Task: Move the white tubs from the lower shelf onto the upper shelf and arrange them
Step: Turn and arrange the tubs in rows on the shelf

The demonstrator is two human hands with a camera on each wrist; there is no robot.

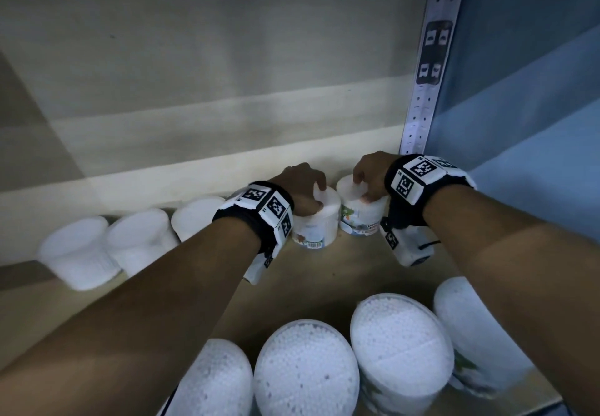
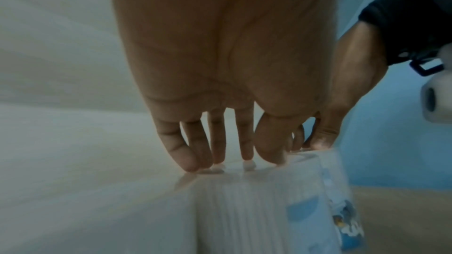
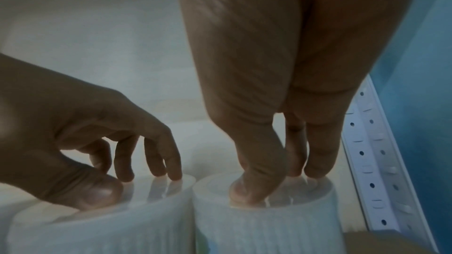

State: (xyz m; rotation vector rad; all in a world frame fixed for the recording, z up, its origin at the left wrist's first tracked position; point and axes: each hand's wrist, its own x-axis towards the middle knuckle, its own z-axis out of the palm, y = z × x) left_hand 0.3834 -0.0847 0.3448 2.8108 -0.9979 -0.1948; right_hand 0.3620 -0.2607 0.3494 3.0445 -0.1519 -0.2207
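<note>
Two white tubs stand side by side at the back of the wooden shelf [image 1: 328, 269], close to the right corner post. My left hand [image 1: 319, 195] grips the lid of the left tub [image 1: 316, 224] from above, thumb on the near rim and fingertips [image 2: 190, 163] on the top. My right hand [image 1: 363, 188] grips the right tub [image 1: 365, 217] the same way. In the right wrist view its thumb and fingertips [image 3: 318, 171] press into the lid of that tub [image 3: 264, 225], with the left tub [image 3: 102, 225] touching beside it. Both tubs stand upright on the shelf.
Three more white tubs [image 1: 139, 237] line the back wall to the left. Several tubs with beaded white tops [image 1: 305, 370] fill the front edge below my arms. A perforated white post [image 1: 418, 107] and a blue side panel [image 1: 535, 123] close the right side.
</note>
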